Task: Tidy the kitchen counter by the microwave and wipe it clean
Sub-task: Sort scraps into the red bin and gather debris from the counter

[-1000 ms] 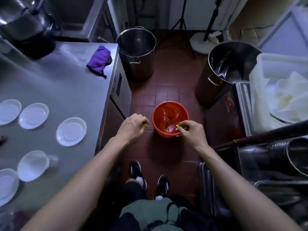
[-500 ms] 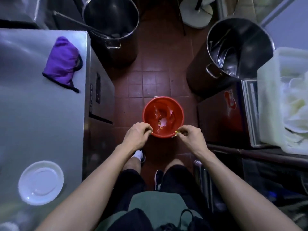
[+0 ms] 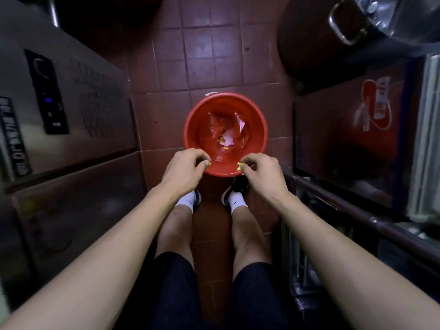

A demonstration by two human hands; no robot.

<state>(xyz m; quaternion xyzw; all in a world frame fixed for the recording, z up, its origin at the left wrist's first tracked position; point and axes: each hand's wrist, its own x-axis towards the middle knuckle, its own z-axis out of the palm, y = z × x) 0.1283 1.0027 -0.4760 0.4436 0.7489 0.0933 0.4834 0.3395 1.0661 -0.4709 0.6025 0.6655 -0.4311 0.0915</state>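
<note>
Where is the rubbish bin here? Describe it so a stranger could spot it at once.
Look down at the red-brown tiled floor between the steel cabinet and the dark shelving. The bin is the round red bucket just ahead of the person's feet, with both hands over its near rim. It is the only bright red, plastic-lined container; the nearby pot is metal.

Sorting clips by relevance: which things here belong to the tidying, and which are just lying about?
In the job: left hand and right hand, each pinching yellow scraps; red bin.

Lying about: steel pot; red carton; steel cabinet.
</note>
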